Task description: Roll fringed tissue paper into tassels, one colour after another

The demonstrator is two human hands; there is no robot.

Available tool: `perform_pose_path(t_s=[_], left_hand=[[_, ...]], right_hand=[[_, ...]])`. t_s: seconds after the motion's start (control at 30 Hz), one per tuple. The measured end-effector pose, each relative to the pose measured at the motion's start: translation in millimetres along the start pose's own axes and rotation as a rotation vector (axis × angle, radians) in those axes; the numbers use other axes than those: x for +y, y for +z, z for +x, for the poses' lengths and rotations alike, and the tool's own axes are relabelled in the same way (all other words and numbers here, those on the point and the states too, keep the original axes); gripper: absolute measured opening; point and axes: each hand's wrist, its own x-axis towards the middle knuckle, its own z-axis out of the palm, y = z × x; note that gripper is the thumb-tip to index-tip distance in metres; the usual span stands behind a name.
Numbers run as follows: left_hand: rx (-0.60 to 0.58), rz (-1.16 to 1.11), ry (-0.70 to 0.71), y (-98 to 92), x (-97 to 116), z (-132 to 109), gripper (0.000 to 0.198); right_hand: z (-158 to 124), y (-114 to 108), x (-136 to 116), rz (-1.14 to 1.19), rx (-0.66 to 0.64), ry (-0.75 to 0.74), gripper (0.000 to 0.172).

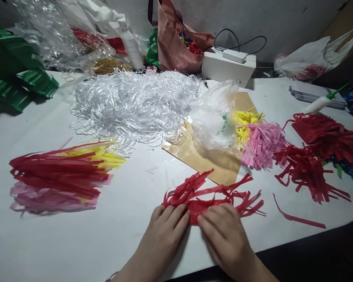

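A red tissue-paper fringe [195, 209] lies on the table close to me, its cut strips fanning away and to the right. My left hand [164, 231] holds its near-left edge, with fingers bent together over the paper. At the right part of the same edge, my right hand [223, 231] is closed on the paper and slightly blurred. Both thumbs are hidden beneath. Between the hands a flat uncut band shows. One loose red strip [300, 221] lies to the right of my right hand.
At left lie fringed red tissue [55, 172], yellow [97, 154] and pink [53, 199] pieces. Beyond are white cord [135, 102], a clear plastic bag [214, 117] and brown card [206, 156]. Pink [264, 145] and red tassels [308, 168] sit right, near a glue bottle [317, 105].
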Motion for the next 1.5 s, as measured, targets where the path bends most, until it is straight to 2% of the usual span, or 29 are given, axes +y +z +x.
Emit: perform_pose_path(t_s=[0.07,0.23,0.37,0.43,0.5,0.57,0.67,0.73,0.83,1.03,1.13,1.23,1.33,1.5], left_hand=[[-0.001,-0.046,-0.006,-0.4,-1,1,0.032],[-0.021,-0.078,-0.006,-3.1,-3,-2,0.031],[0.000,-0.099,0.038,-2.1,-5,-9,0.033],[0.004,-0.105,0.049,-1.2,-6,-11,0.032],[0.009,-0.104,0.053,-0.7,-6,-13,0.030],[0.011,-0.098,0.063,-0.6,-7,-13,0.030],[0.014,-0.094,0.070,-0.3,-8,-14,0.031],[0.008,-0.092,0.068,-0.2,-8,-14,0.032],[0.016,-0.091,0.058,-1.3,-7,-14,0.031],[0.035,-0.096,0.045,-3.2,-8,-15,0.031],[0.087,-0.131,0.019,-1.8,-9,-16,0.034],[0.100,-0.204,-0.019,-2.6,-10,-16,0.031],[0.048,-0.288,-0.044,-4.7,-16,-18,0.028],[-0.065,-0.325,-0.042,-4.3,-27,-26,0.031]], right_hand=[[-4,4,-3,0.024,-0.074,-0.090,0.021],[-9,14,-2,-0.011,-0.097,-0.090,0.027],[-11,6,-2,0.038,-0.111,-0.118,0.018],[-11,-1,0,0.066,-0.109,-0.113,0.020],[-11,-7,6,0.075,-0.077,-0.021,0.025],[-11,-11,14,0.083,-0.072,0.134,0.030],[-9,-15,25,0.180,-0.158,0.331,0.031],[-8,-16,29,0.270,-0.234,0.386,0.031],[-4,-19,31,0.333,-0.317,0.392,0.030],[4,-25,31,0.303,-0.432,0.330,0.021],[2,-26,37,0.243,-0.431,0.219,0.004],[0,-28,46,0.158,-0.406,0.012,0.012],[-1,-32,55,0.090,-0.431,-0.148,0.021],[0,-40,57,0.047,-0.468,-0.193,0.035]])
